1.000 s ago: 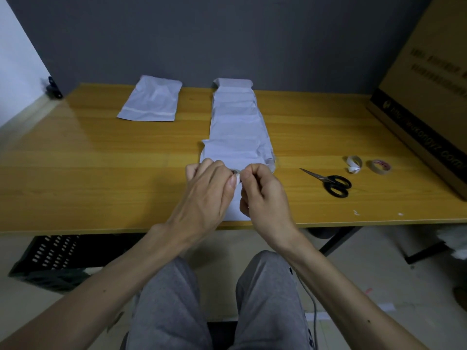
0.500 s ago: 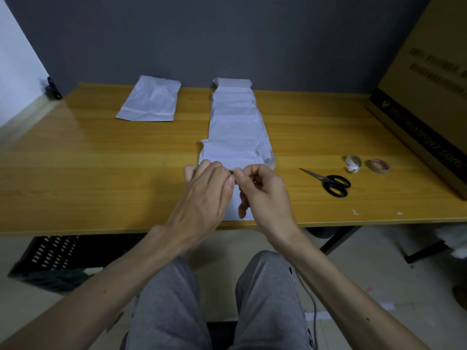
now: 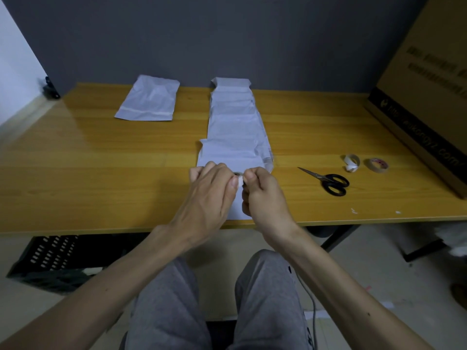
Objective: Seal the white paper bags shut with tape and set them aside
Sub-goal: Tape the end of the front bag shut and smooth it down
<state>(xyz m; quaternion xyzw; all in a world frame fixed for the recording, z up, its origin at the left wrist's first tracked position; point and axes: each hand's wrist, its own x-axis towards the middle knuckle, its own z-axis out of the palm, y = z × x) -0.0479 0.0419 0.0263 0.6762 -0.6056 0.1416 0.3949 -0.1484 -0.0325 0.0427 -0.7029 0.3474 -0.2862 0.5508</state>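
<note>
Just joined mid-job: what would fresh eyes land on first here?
The left hand and right hand meet at the near edge of the table, pinching a small object, probably tape, over the nearest of the white paper bags, which run overlapped toward the back wall. One separate bag lies back left; scissors and a tape roll sit to the right.

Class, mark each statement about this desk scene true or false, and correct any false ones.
1. The left hand and right hand pinch a small item over the nearest bag. True.
2. The scissors are in the right hand. False: they lie on the table, untouched.
3. One white bag lies alone at the far left. True.
4. The brown tape roll sits on the row of bags. False: it sits on bare table, right of the scissors.
</note>
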